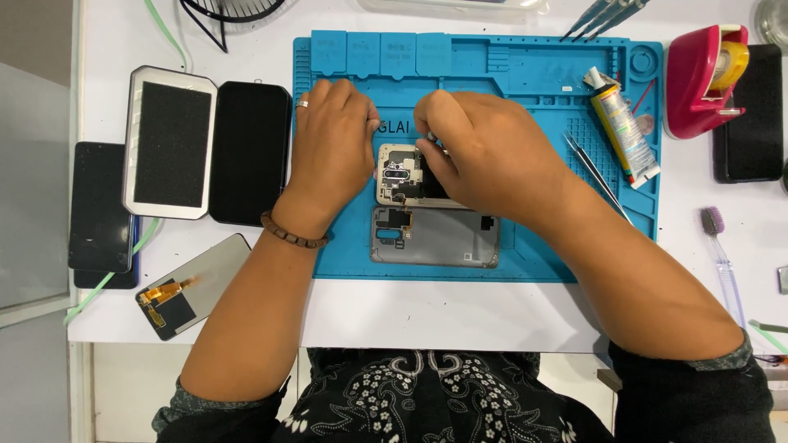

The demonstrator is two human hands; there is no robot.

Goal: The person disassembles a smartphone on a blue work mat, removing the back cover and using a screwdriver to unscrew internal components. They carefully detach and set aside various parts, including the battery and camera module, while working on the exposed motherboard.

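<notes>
An opened phone body [397, 175] with its camera module and circuit board exposed lies on a blue repair mat [525, 246]. My left hand [332, 148], with a ring and a bead bracelet, rests on the phone's left end and steadies it. My right hand [480, 152] covers the phone's right half and pinches a thin tool [428, 139] whose tip points down at the board. A grey phone back cover [435, 238] lies flat on the mat just in front of the phone.
Left of the mat lie several dark phones and a silver-rimmed case [168, 141], plus a loose screen with an orange flex cable [190, 287]. On the right are a glue tube [624, 123], tweezers [595, 176], a pink tape dispenser [704, 78] and a toothbrush [722, 258].
</notes>
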